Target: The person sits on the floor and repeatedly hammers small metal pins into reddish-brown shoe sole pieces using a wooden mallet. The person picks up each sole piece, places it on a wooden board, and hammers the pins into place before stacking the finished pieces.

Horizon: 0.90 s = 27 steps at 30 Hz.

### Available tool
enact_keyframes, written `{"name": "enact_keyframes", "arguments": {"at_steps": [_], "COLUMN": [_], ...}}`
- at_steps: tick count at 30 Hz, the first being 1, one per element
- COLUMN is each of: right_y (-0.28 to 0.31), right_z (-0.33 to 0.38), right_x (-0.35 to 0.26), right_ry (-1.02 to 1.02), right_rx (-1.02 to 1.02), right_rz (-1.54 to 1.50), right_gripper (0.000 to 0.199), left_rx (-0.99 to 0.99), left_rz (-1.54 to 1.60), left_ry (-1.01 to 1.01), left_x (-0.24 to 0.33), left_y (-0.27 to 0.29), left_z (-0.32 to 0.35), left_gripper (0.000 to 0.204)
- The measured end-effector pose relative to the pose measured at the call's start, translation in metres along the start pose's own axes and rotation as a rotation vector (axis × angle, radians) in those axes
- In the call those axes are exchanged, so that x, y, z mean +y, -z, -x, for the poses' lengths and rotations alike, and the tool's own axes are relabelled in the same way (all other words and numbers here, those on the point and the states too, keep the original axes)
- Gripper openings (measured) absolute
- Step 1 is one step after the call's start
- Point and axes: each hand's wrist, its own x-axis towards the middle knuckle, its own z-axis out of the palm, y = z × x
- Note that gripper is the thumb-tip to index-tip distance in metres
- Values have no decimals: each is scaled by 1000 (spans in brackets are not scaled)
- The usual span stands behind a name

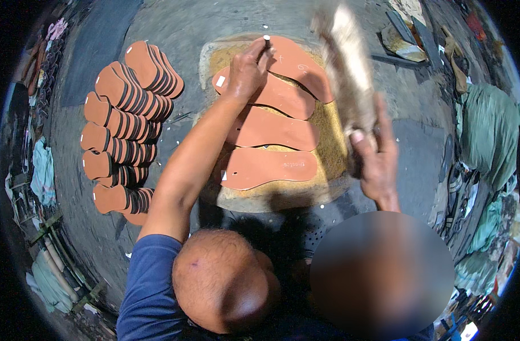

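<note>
Several tan shoe soles lie fanned out on a yellowish-brown board. My left hand is closed around a thin dark punch with a pale top, held upright over the left end of the farthest sole. Its tip is hidden by my fingers. Below that lie a second sole, a third sole and the nearest sole, which has a small dark hole near its left end. To the right, my right hand grips a thick wooden mallet, raised and blurred by motion.
Stacks of tan and dark soles stand in a row at the left on the grey floor. Wooden scraps lie at the far right. Green cloth sacks line the right edge. My knee is close below the board.
</note>
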Motion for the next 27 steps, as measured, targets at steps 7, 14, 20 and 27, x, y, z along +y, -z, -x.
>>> {"name": "enact_keyframes", "arguments": {"at_steps": [7,14,20,27], "right_y": [-19,-53,-21,-10], "right_z": [-50,-4,38,44], "right_x": [49,48,75,91], "right_ry": [467,63,-213,-189], "right_rx": [235,105,-70,74], "right_rz": [68,198,526,178], "right_gripper": [67,72,76,76], "left_rx": [-75,-41,33,108], "left_rz": [63,-31,631,842], "left_ry": [-101,-76,330,358], "left_x": [21,12,-12,45], "left_y": [-10,-6,-6,21], "left_z": [-6,4,-10,-38], "left_gripper": [18,18,26,25]}}
